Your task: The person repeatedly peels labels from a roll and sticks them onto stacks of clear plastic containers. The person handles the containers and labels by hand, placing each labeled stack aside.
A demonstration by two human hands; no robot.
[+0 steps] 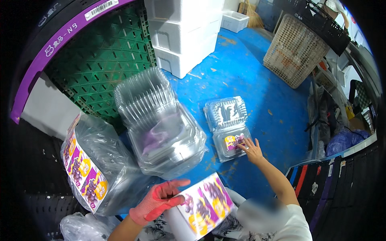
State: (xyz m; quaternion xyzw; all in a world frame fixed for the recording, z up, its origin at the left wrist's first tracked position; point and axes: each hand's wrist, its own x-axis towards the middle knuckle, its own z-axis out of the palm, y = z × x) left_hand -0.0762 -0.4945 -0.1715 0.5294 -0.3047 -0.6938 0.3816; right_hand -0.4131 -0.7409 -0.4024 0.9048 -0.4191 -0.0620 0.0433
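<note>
My left hand (pixel 156 200), in a red glove, grips a roll of stickers (pixel 203 206) printed with purple grapes on a white backing. My bare right hand (pixel 252 150) has its fingers spread, the tips at the edge of a grape sticker (pixel 234 142). That sticker lies on one half of an open clear plastic clamshell box (pixel 230 155), which rests on the blue floor. To its left stands a tall nested stack of clear clamshell boxes (pixel 169 132), partly inside plastic film. How firmly the sticker is stuck down cannot be seen.
A plastic-wrapped bundle (pixel 111 156) with a strip of grape stickers (pixel 86 176) stands at left. Behind are a green plastic crate (pixel 102 66) and white foam boxes (pixel 184 36). A beige basket (pixel 294 51) leans at the upper right. Dark crates (pixel 340 195) line the lower right.
</note>
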